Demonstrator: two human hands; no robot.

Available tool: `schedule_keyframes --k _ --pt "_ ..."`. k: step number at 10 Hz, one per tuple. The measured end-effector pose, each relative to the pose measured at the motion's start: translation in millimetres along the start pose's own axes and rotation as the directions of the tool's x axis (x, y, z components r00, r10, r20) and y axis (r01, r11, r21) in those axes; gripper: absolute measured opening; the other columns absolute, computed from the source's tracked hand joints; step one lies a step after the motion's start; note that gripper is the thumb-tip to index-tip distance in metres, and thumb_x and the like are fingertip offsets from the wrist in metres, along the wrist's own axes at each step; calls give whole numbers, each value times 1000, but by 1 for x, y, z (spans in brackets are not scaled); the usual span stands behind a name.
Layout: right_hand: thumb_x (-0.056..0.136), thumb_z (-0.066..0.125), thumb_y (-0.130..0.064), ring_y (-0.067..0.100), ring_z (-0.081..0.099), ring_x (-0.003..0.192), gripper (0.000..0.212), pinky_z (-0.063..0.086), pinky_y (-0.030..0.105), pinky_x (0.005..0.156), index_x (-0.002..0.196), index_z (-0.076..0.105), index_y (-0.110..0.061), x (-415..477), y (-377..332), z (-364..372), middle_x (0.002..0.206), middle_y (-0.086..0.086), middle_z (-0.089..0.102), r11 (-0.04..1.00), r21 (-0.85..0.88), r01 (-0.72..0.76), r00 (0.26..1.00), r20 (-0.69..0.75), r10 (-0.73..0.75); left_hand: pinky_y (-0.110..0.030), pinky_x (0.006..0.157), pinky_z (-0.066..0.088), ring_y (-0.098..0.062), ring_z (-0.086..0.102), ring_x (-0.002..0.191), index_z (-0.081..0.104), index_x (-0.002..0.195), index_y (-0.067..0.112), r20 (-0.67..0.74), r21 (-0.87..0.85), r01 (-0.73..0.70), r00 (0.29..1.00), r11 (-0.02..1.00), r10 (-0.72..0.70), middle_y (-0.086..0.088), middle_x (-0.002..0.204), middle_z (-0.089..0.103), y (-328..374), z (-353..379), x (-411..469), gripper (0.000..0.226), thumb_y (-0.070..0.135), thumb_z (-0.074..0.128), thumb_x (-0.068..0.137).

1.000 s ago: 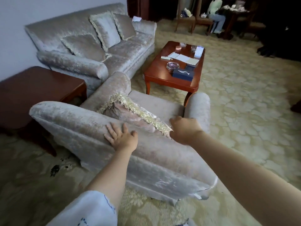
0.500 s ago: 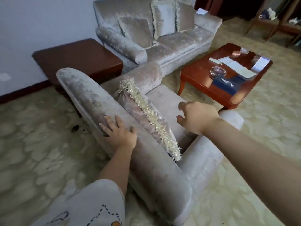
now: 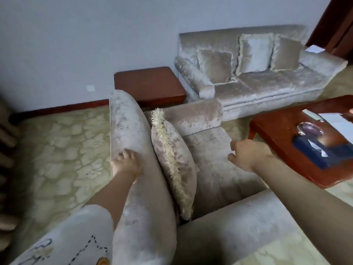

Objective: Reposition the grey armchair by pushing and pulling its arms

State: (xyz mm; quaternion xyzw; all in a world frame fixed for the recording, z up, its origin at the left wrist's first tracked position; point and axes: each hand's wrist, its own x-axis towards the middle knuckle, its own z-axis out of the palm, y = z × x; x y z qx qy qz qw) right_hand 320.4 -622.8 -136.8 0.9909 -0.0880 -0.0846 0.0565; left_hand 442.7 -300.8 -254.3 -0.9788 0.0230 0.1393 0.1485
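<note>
Carpet [image 3: 63,142] room | armchair [image 3: 238,222] has swung round | left hand [image 3: 126,165] pressing backrest [image 3: 129,131], grip unclenched | right hand [image 3: 246,155] now over seat [image 3: 210,155], grip released

Soft, dimmish daylight is seen throughout; glare is caught on the coffee table [image 3: 277,131], and edges are smeared and bent.
</note>
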Motion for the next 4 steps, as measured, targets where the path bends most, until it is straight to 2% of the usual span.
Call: schedule_keyframes --k 1,2,3,4 --pt "93 39 -39 26 53 108 33 39 31 70 112 52 -16 5 17 2 117 6 56 996 -67 65 998 24 -63 -40 94 44 -26 49 120 40 134 18 50 -109 103 994 989 -99 -6 131 50 18 -16 -49 53 38 48 85" --pt "92 43 -40 26 55 110 33 46 33 81 114 55 -18 -3 28 -10 120 5 57 983 -84 166 986 -16 -168 -33 82 49 -23 60 103 53 117 19 114 -290 232 972 928 -207 -1 114 61 29 -40 -108 36 34 48 84" --pt "91 44 -43 26 59 105 36 46 32 76 114 55 -18 -10 35 -61 115 4 62 947 -123 297 931 -183 -316 -28 66 44 -20 61 89 52 117 16 34 -384 263 962 885 -271 2 104 59 25 -88 -153 36 37 41 89" --pt "89 43 -36 28 61 97 25 42 31 68 101 54 -16 -21 40 -149 107 5 64 922 -94 375 833 -404 -380 -28 67 43 -22 60 92 53 111 16 -212 -450 229 911 863 -353 1 103 60 0 -176 -205 31 32 45 85"
